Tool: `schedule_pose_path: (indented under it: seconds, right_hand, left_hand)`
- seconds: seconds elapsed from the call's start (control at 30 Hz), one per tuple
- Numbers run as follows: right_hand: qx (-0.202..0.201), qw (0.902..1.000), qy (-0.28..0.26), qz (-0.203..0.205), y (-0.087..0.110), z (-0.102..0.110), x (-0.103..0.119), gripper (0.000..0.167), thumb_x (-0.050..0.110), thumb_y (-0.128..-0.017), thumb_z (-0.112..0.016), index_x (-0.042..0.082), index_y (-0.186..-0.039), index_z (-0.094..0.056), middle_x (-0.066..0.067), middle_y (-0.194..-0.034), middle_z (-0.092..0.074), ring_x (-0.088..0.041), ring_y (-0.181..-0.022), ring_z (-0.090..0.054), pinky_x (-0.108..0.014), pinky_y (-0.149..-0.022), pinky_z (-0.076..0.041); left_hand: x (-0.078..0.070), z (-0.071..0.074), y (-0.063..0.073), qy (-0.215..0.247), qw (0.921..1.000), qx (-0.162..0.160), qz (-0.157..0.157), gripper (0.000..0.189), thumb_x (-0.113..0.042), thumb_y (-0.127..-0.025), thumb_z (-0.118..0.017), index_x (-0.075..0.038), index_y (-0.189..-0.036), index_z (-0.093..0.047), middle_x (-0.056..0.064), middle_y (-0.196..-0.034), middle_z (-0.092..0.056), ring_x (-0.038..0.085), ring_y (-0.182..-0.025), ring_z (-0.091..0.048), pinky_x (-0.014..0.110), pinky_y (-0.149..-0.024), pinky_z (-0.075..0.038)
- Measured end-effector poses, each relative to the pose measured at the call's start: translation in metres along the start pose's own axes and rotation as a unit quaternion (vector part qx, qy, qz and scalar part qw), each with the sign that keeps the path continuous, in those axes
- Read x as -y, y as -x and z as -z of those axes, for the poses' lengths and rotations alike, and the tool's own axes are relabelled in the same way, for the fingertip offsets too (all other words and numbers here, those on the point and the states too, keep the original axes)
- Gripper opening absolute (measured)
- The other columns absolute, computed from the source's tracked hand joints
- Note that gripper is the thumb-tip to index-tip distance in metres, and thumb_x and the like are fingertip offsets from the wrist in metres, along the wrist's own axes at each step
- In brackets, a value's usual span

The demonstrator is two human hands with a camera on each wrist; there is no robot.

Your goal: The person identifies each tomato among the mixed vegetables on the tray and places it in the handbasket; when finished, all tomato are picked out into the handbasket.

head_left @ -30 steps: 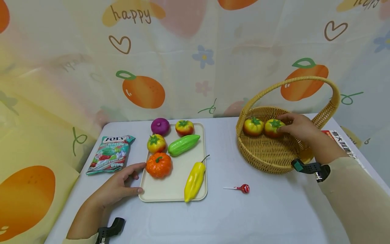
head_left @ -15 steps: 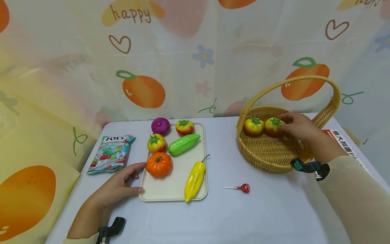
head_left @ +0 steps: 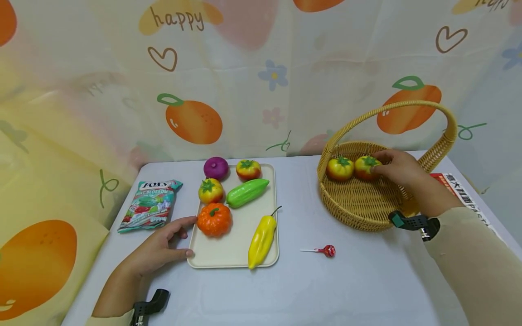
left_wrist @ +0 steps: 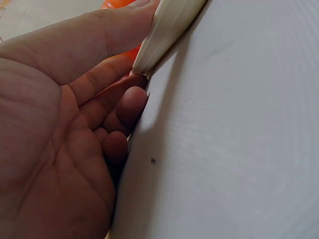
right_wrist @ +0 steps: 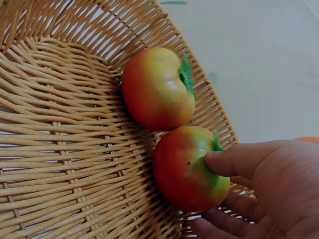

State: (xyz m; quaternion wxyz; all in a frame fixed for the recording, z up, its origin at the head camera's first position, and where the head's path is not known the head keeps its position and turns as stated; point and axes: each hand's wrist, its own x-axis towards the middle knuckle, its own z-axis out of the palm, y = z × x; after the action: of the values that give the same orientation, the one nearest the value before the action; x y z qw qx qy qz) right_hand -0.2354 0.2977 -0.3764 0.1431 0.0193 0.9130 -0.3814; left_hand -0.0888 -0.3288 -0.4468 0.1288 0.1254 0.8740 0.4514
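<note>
Inside the wicker basket (head_left: 359, 206), my right hand (head_left: 401, 170) grips a red-and-yellow toy tomato (right_wrist: 187, 172), thumb on its near side and fingers round behind it. A second tomato (right_wrist: 158, 89) rests against it by the basket wall. My left hand (head_left: 157, 246) lies at the left edge of a cream tray (head_left: 216, 253), thumb and forefinger extended to its rim. Just beyond that forefinger sits an orange pumpkin (head_left: 214, 219). The tray also bears a yellow pepper (head_left: 262, 242), a green cucumber-like vegetable (head_left: 247, 193) and two tomatoes (head_left: 210, 190). A purple onion (head_left: 216, 168) overlaps its far left corner.
Left of the tray lies a teal FOX'S candy bag (head_left: 150, 206). A red lollipop (head_left: 328, 251) is on the white table between tray and basket. The basket's tall handle (head_left: 391, 107) arches over it. A printed red-and-white packet (head_left: 461, 192) lies behind my right forearm.
</note>
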Motion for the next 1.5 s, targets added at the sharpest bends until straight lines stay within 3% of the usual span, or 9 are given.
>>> schedule_pose_path:
  seconds: [0.43,0.87,1.5]
  right_hand:
    - [-0.02,0.9996,0.014,0.015,0.01,0.008,0.006,0.07,0.03,-0.106,-0.066,-0.004,-0.16,-0.038,-0.034,-0.156,-0.041,-0.051,-0.141,-0.039,-0.069,-0.116,-0.032]
    - [-0.018,0.9983,0.048,0.029,0.025,0.017,0.016,0.076,0.041,-0.105,-0.068,0.002,-0.162,-0.038,-0.032,-0.159,-0.04,-0.054,-0.143,-0.039,-0.073,-0.112,-0.036]
    - [0.008,0.996,0.018,0.087,0.071,0.004,0.041,0.073,0.045,-0.103,-0.072,0.009,-0.16,-0.045,-0.024,-0.157,-0.048,-0.047,-0.142,-0.045,-0.066,-0.109,-0.043]
  left_hand:
    - [0.001,0.001,0.0,0.019,0.9998,0.003,-0.006,0.082,-0.017,-0.084,-0.093,-0.009,-0.155,-0.053,0.01,-0.122,-0.057,0.028,-0.113,-0.048,0.025,-0.093,-0.041]
    - [0.002,0.001,0.001,0.016,0.9998,0.004,-0.006,0.082,-0.019,-0.084,-0.093,-0.01,-0.155,-0.053,0.009,-0.124,-0.058,0.029,-0.114,-0.049,0.026,-0.093,-0.041]
    - [0.001,0.002,0.0,0.019,0.9998,0.006,0.003,0.083,-0.02,-0.084,-0.093,-0.008,-0.155,-0.053,0.009,-0.128,-0.059,0.029,-0.115,-0.049,0.026,-0.095,-0.042]
